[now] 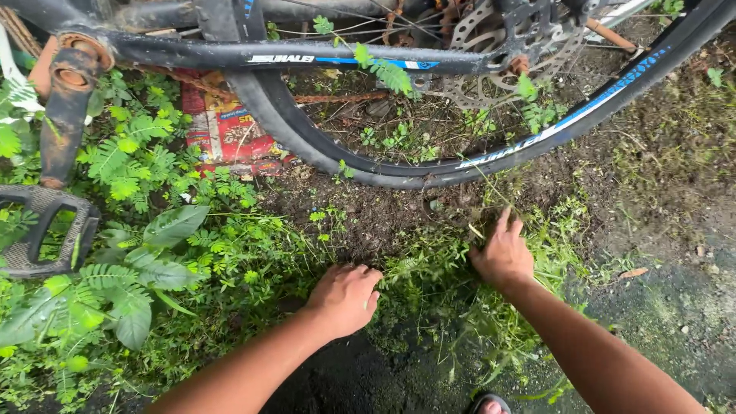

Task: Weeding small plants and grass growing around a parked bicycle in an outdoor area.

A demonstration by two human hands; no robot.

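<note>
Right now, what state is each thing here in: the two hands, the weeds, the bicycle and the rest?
Left hand: closed in a fist on low weeds.
Right hand: fingers spread, pressed into the weeds.
Weeds: green, rooted, between the hands.
Bicycle wheel: upright on soil, tyre muddy.
Pedal: hanging low among leaves.
Crank arm: rusty.
Red wrapper: flat, crumpled, dirty, partly behind the tyre.

Low green weeds (429, 276) beside tyre (368, 165)
</note>
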